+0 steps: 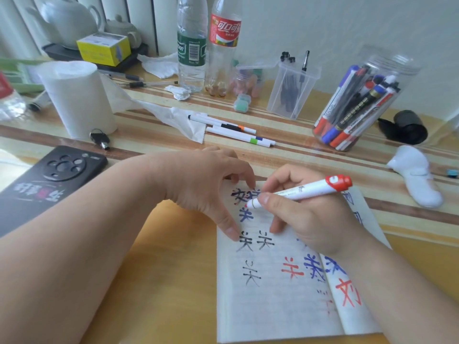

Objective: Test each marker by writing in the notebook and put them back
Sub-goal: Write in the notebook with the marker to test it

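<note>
Jar [357, 103], clear, tipped: I see markers with red, blue and black caps. Clear box [290, 88]: dark pens. Cola bottle [223, 45]: red label in Chinese script, small brown bits at its bottom. Notebook [273, 294], open on the table: I read black, blue and red characters. Marker [298, 192], white, red cap on its rear: long axis lower-left to upper-right, tip down-left at the page's top. Right hand [310, 219] grips it. Left hand [206, 184] holds nothing, fingertips pressing the page.

可口可乐 on the red bottle label [224, 29].
</note>
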{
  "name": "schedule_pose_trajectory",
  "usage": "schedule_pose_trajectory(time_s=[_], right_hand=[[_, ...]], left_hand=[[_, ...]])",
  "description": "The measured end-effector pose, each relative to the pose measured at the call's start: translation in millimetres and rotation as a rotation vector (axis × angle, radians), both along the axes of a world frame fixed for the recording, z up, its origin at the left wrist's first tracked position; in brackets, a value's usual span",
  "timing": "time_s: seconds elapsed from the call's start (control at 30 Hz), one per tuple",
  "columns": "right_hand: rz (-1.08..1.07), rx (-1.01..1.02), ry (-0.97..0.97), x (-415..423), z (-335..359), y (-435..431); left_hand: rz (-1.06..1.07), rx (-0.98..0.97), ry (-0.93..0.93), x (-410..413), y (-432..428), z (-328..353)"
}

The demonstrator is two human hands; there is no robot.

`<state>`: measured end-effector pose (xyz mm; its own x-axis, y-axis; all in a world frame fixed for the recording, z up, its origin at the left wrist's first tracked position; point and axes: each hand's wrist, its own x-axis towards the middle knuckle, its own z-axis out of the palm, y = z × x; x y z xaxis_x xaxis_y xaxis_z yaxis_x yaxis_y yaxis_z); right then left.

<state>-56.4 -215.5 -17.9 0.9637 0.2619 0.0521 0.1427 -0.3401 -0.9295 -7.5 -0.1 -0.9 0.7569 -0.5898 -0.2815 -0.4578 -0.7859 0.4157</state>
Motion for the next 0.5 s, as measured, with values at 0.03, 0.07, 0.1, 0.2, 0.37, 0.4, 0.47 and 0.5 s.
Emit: schedule_pose_trajectory(time_s=[0.03, 0.07, 0.1, 0.2, 0.37, 0.4, 0.47, 0.5], right_hand=[[0.005, 0.004, 0.014, -0.2, 0.9, 0.4], [0.011, 0.013, 0.025, -0.5, 2.4, 0.9], [0.009, 0.023, 0.031, -0.6, 3.2, 1.2], [-0.029, -0.005, 0.019, -0.6, 5.0, 4.8], [-0.061, -0.081, -0.010, 0.5, 5.1, 8.6], [-0.062, -0.092, -0.016, 0.5, 5.2, 8.6], [-0.063, -0.101, -0.024, 0.6, 4.7, 7.9], [-0.062, -0.101, -0.027, 0.6, 4.3, 7.6]], left_hand=[[-0.002, 0.003, -0.001, 0.3, -0.3, -0.3], [-0.003, 0.006, 0.000, 0.7, -0.5, -0.2], [-0.003, 0.009, 0.004, 1.0, -0.8, 0.0], [-0.008, 0.016, 0.001, 2.3, -1.4, 0.2], [-0.018, 0.025, -0.006, 2.4, -2.1, -0.3], [-0.021, 0.027, -0.010, 2.5, -1.9, -0.2], [-0.022, 0.033, -0.005, 2.4, -1.7, 0.0], [-0.021, 0.038, -0.003, 2.5, -1.7, 0.0]])
